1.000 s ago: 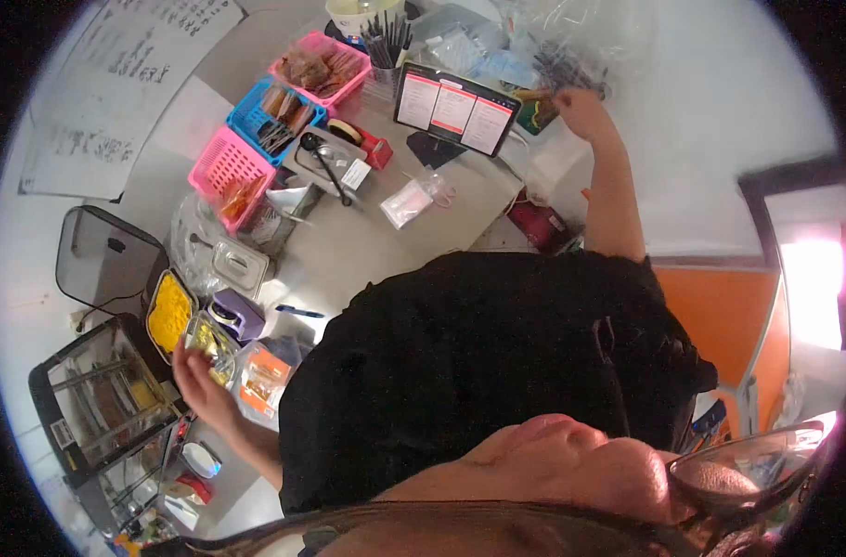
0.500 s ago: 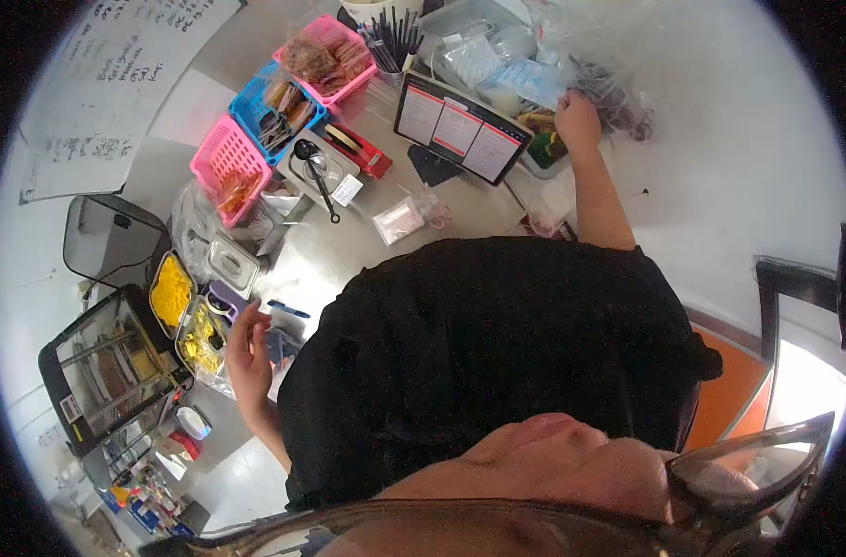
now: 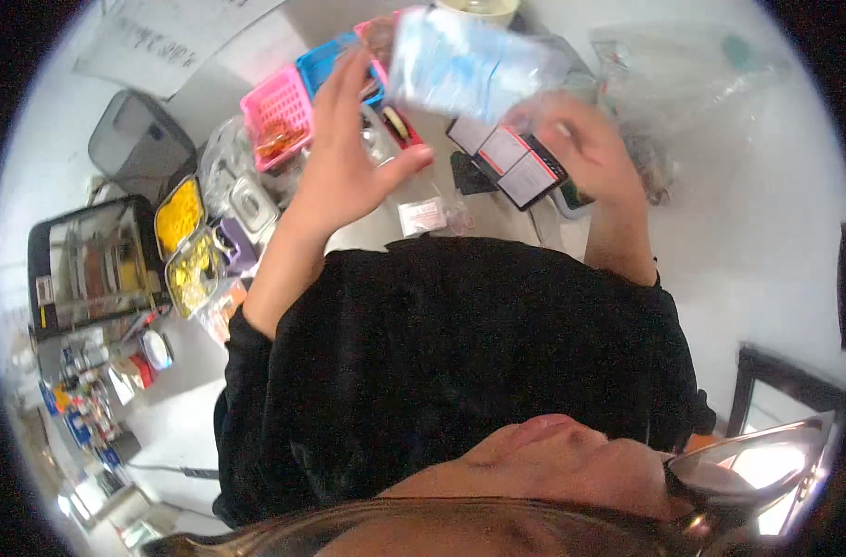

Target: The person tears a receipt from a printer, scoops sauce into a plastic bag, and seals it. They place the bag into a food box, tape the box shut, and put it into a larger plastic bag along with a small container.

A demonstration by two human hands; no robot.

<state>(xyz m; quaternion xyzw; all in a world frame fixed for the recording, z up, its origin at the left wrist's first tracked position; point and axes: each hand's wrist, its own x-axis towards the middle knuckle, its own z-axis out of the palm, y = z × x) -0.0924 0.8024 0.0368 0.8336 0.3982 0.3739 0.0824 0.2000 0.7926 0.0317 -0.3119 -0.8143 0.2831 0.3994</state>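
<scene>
My right hand [image 3: 585, 144] is raised over the counter and grips the lower right edge of a clear plastic bag [image 3: 469, 60] with pale blue contents; the bag is blurred. My left hand [image 3: 348, 158] is up beside the bag's left side, fingers spread and thumb out, holding nothing; whether the fingertips touch the bag is unclear. Under both hands stands a tablet [image 3: 511, 158] with pink and white panels on its screen. My black sleeves and chest fill the middle of the view.
A pink basket [image 3: 279, 116] and a blue basket [image 3: 325, 60] stand at the back left. Two trays of yellow food [image 3: 177, 213] sit beside a glass-fronted case [image 3: 93, 265]. A small zip bag [image 3: 423, 215] lies on the steel counter. Large clear bags [image 3: 683, 84] pile up at right.
My right hand pulled a clear bag off the pile at the back and lifted it. My left hand left the yellow trays and rose up next to the bag.
</scene>
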